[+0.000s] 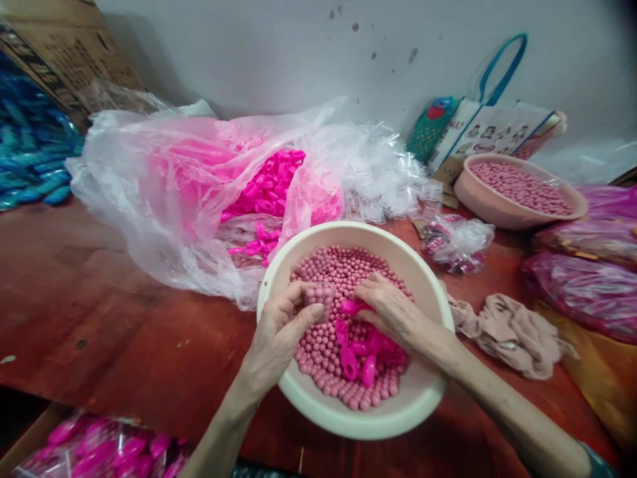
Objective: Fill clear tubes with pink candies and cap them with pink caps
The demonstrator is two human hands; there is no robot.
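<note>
Over a cream basin [358, 428] filled with round pink beads [326, 372], my left hand [276, 325] pinches a small clear plastic packet [319, 299] with pink beads inside. My right hand [388, 309] is on the other side of the basin, its fingers closed on a bright pink plastic piece [353, 307] shaped like a small spoon or clip. Several similar pink plastic pieces [368, 352] lie on the beads below that hand. The right fingertips are partly hidden.
Behind the basin lies an open plastic bag [164, 199] of pink pieces, beside a heap of clear packets [383, 179]. A second bead basin [485, 199], a crumpled cloth [517, 335] and bagged goods [582, 285] sit right. Blue bagged items [34, 159] lie left.
</note>
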